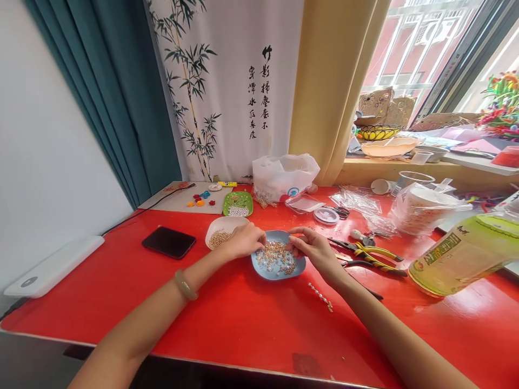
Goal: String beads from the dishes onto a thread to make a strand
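A blue dish (278, 274) holds gold-coloured pieces and white pearl beads. Over its left rim, my left hand (248, 240) has its fingers bent down and pressed together; whatever they pinch is hidden. My right hand (313, 247) is at the dish's right rim, thumb and index finger closed in a pinch, with anything between them too small to name. Beside my left hand, a pale pink dish (210, 227) contains small gold beads (219, 239). A short beaded chain (321, 296), white along its length and gold at one end, lies on the red table near my right forearm.
Yellow-and-black pliers (375, 257) and a large yellow-green bottle (462, 256) are on the right. A black phone (168, 242) lies on the left. Behind the dishes are a green tray (226, 204) with white beads, a white plastic bag (284, 175) and scissors (341, 212).
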{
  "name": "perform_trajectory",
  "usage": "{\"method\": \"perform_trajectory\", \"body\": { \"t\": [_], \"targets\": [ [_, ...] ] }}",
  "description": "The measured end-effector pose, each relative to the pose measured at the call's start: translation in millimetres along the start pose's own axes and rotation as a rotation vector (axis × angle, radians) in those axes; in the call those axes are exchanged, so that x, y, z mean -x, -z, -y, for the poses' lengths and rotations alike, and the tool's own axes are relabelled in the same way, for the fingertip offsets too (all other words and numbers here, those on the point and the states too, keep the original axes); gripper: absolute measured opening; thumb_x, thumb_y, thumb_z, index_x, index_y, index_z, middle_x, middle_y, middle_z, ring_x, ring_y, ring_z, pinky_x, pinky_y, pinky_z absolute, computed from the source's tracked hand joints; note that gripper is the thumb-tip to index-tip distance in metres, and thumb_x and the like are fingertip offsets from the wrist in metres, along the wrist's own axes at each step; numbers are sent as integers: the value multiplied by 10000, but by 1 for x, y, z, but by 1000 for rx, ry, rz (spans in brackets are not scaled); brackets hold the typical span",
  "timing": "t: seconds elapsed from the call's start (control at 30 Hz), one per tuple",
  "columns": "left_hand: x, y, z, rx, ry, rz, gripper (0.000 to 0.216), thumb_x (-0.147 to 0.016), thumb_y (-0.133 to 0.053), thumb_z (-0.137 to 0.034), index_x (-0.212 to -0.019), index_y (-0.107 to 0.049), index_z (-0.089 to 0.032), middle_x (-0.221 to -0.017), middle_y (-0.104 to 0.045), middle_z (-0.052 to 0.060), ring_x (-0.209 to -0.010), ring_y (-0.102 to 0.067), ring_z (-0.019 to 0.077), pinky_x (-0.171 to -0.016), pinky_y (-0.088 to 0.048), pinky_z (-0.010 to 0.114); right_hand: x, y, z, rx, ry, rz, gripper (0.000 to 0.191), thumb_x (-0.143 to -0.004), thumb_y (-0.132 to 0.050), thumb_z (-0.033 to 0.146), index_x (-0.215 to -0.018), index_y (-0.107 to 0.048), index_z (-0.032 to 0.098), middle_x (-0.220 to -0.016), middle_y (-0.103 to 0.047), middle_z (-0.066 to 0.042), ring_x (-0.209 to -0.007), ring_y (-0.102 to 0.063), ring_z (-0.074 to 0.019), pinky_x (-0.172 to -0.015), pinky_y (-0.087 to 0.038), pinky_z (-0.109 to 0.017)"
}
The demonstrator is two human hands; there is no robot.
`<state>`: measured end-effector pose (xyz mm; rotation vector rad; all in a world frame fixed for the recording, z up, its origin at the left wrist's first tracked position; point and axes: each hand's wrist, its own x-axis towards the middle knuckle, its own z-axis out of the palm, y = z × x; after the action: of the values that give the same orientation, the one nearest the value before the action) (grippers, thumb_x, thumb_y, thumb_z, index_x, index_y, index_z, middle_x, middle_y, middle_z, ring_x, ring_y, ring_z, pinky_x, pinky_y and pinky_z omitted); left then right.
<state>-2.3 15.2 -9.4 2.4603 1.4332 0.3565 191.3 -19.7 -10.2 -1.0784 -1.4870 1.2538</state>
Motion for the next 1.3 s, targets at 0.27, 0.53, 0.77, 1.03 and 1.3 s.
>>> {"method": "perform_trajectory", "body": {
  "t": [0.27, 0.53, 0.77, 1.03, 1.3],
  "targets": [
    [-5, -2, -13, 1089, 73, -19, 226, -612, -645, -291, -771, -620, -133, -788, -617, 50, -720, -540, 123, -618, -397, 217, 3, -3, 1, 11, -70, 114, 234, -719, -540, 375, -712, -550, 142, -579, -592, 3, -454, -468, -62, -464, -367, -196],
    [-7, -12, -7, 1484, 205, 7, 225, -576, -702, -232, -772, -641, -141, -781, -612, 35, -678, -518, 74, -585, -366, 187, 10, -8, 8, -4, -113, 148, 173, -701, -527, 293, -615, -515, 143, -533, -580, 6, -444, -461, -63, -452, -355, -186],
    [-7, -13, -7, 1545, 204, 14, 236, -556, -717, -218, -768, -651, -136, -752, -617, 30, -682, -532, 80, -610, -370, 201, 12, -9, 11, -13, -115, 150, 135, -682, -514, 268, -632, -522, 144, -525, -582, 8, -431, -458, -65, -430, -341, -183],
    [-5, -11, -10, 1562, 224, 14, 250, -539, -728, -216, -763, -652, -136, -750, -613, 28, -685, -534, 78, -623, -378, 197, 11, -8, 9, -15, -110, 168, 125, -683, -512, 262, -632, -511, 148, -508, -569, 21, -423, -463, -65, -428, -339, -184],
    [-5, -11, -10, 1559, 204, 39, 229, -547, -722, -217, -748, -650, -134, -733, -611, 27, -680, -534, 80, -630, -383, 201, 12, -11, 11, -3, -113, 156, 149, -678, -524, 281, -604, -509, 153, -503, -562, 19, -420, -465, -67, -425, -340, -191]
  ]
}}
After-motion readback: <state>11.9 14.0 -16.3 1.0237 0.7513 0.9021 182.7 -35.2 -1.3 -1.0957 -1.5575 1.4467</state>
